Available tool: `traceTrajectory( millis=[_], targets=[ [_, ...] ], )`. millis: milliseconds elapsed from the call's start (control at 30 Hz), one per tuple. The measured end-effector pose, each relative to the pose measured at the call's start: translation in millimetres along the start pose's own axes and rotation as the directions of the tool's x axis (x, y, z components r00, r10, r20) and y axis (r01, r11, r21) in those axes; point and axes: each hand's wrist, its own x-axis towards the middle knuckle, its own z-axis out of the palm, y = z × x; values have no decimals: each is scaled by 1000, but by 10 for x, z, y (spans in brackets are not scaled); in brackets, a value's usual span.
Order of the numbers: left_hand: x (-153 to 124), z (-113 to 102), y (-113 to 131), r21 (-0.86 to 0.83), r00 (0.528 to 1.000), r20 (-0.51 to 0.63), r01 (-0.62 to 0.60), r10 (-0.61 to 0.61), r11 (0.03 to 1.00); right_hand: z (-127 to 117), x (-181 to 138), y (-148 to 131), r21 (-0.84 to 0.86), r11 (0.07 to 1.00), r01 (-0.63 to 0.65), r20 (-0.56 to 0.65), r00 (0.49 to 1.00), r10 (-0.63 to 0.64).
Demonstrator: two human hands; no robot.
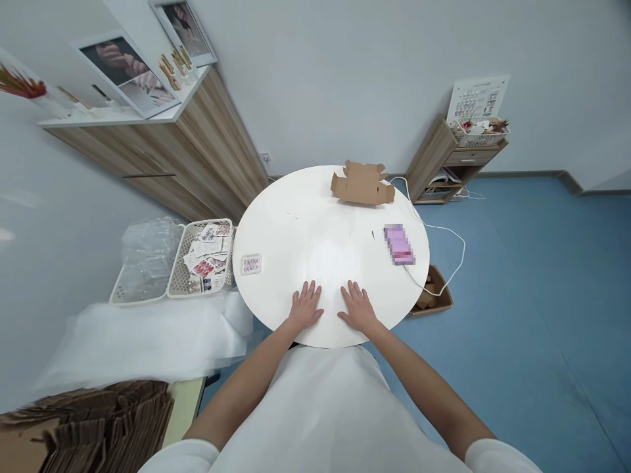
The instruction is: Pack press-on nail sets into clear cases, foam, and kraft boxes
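One left hand [306,307], at seven o'clock, and right hand [358,307], at five, are spread empty, best rested lightly, on the white oval surface [300,203]; a clear plastic tray [251,264] is set at nine, unfolded brown cardboard [363,184] at one.

The left hand [306,307] and right hand [359,307] are laid palm-down, fingers [312,289] spread, on the near part of the white table [315,223]; both arms [256,374] are outstretched.
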Motion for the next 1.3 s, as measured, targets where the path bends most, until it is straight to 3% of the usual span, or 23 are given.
traceTrajectory(
  millis=[300, 500, 667, 767, 867, 967, 1067, 1167, 1300],
  targets=[
    [23, 7, 0, 9, 999, 25, 47, -47, 999, -12, 35, 130, -26, 997, 71, 37, 997, -70],
    [9, 14, -60, 75, 999, 11, 40, -41, 996, -48, 1, 127, -63, 997, 50, 31, 998, -49],
    [-33, 83, -167, 81, 998, -58, 8, -4, 997, -77, -75, 79, -105, 994, 31, -11, 999, -32],
    [-110, 55, -367, 9, 990, -143, 6, -4, 1000, -123, -67, -16, -92, 996, 22, -97, 995, -31],
    [-182, -89, -737, -133, 959, -259, 86, -118, 987, -182, 111, -233, -26, 999, 38, -175, 984, -42],
    [-193, -309, -1220, -345, 867, -362, 218, -344, 913, -222, 480, -602, 120, 989, 80, -195, 979, -55],
    [-120, -499, -1667, -543, 792, -387, 218, -473, 811, -222, 941, -1064, 354, 929, 108, -122, 990, -68],
    [-7, -593, -1946, -679, 784, -325, 197, -529, 708, -182, 1354, -1513, 616, 788, -5, 22, 1000, -11],
    [87, -616, -2047, -805, 791, -166, 236, -589, 544, -100, 1687, -1939, 844, 506, -179, 181, 982, 45]
  ],
)
